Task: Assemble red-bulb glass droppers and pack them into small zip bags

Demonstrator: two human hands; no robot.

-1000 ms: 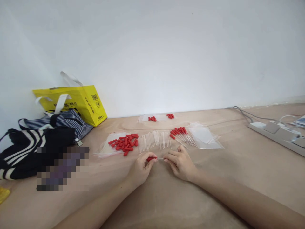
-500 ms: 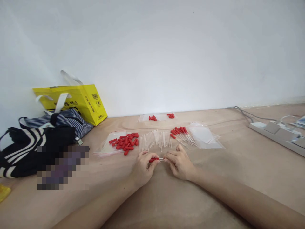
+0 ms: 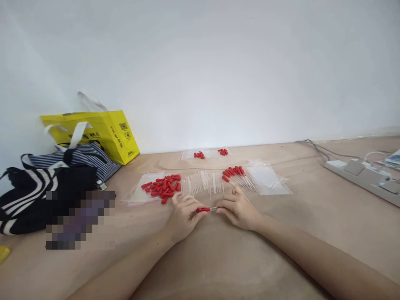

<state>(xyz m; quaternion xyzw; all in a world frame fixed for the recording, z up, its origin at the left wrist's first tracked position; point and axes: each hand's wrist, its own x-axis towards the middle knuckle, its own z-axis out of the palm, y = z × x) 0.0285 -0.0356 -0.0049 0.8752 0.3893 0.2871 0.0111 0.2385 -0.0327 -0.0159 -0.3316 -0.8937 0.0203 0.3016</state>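
Observation:
Between thumb and fingers, my left hand (image 3: 186, 216) pinches a red rubber dropper bulb (image 3: 203, 209). A thin clear dropper tube (image 3: 213, 208) sticks out of the bulb's right end, and my right hand (image 3: 238, 210) pinches its other side. Beyond my left hand lies a pile of red bulbs (image 3: 164, 185), partly on a clear plastic bag (image 3: 137, 189). Loose clear tubes (image 3: 203, 181) lie in a row beyond both hands. To their right, several droppers with red bulbs on their tubes (image 3: 239, 175) are fanned out.
Clear zip bags (image 3: 268, 179) lie right of the fanned droppers. A filled bag (image 3: 212, 153) rests by the wall (image 3: 218, 75). At left stand a yellow bag (image 3: 115, 137), a striped bag (image 3: 108, 164) and a black bag (image 3: 75, 179). A power strip (image 3: 359, 175) sits at right.
My left hand has shifted slightly left and its fingers have loosened a little, showing more of the red bulb. My right hand keeps its pinch on the tube.

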